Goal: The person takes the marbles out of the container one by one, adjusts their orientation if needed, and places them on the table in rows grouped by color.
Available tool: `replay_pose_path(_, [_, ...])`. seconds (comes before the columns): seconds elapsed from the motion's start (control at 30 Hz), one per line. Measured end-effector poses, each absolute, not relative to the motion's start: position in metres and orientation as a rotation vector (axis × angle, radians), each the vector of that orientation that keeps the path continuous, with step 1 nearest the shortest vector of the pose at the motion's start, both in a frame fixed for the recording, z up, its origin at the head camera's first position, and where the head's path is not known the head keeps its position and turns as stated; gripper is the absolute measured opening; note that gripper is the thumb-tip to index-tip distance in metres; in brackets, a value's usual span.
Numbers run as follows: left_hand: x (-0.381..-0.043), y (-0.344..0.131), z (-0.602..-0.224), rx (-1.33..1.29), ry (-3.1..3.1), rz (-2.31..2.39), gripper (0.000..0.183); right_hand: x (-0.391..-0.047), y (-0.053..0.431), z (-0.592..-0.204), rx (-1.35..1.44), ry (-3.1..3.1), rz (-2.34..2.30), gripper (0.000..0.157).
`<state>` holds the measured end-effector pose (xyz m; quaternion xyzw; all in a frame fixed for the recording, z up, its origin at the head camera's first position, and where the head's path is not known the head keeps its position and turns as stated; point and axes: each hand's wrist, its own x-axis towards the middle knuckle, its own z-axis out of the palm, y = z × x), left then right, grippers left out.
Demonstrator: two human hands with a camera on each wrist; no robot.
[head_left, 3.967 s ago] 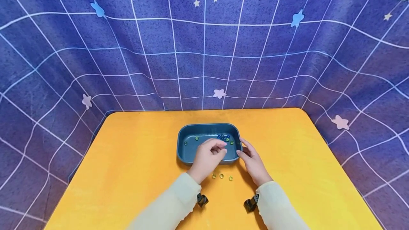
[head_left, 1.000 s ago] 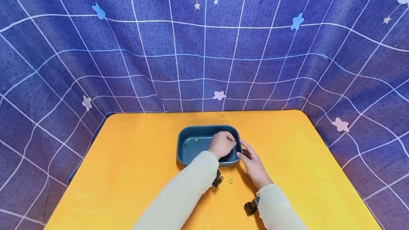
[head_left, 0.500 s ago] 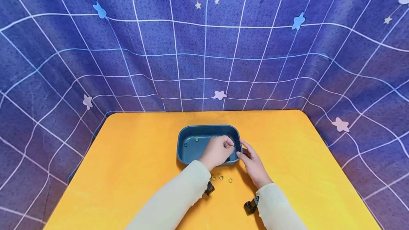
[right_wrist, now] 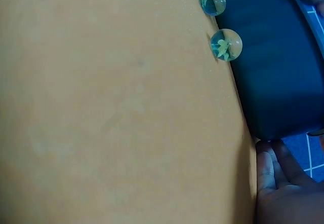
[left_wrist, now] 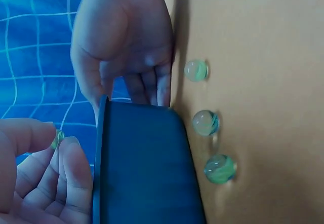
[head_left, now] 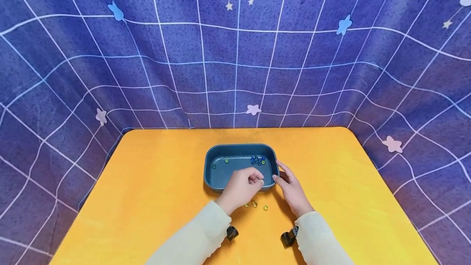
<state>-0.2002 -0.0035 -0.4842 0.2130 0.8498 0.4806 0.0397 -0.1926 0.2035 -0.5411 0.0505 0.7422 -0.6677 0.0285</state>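
Between thumb and forefinger, my left hand point(head_left: 241, 187) pinches a clear yellow-green marble point(left_wrist: 58, 139), held over the near rim of a dark blue rectangular box point(head_left: 235, 145). My right hand point(head_left: 292, 189) holds the box's right end, thumb at the rim and fingers against the outer wall. Inside the box, a cluster of blue marbles point(head_left: 256, 160) sits at the back right with a yellow-green marble point(head_left: 263, 162) beside it. Two more marbles lie apart at the left, one yellow-green point(head_left: 227, 161) and one darker green point(head_left: 214, 167).
Three clear marbles with green swirls point(left_wrist: 220, 169) lie in a row on the orange-yellow tabletop point(head_left: 158, 183), just in front of the box. A blue-purple grid curtain point(head_left: 220, 72) hangs behind and along both sides of the table.
My left hand went to the box's right side, then drew back left and toward me to the near rim, uncovering the blue cluster. The right hand has stayed at the box's end.
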Motion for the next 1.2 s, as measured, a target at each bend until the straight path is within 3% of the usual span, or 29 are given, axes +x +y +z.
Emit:
replay_pose_path(0.6, [-0.167,-0.046,-0.504,0.541,2.448,1.661,0.008,-0.192,0.202,-0.538,0.185,2.277,-2.045,0.055])
replay_pose_path(1.2, [-0.159,-0.064,-0.542,0.318,2.301,1.765,0.005,-0.192,0.203,-0.54,0.177,2.26,-2.071,0.055])
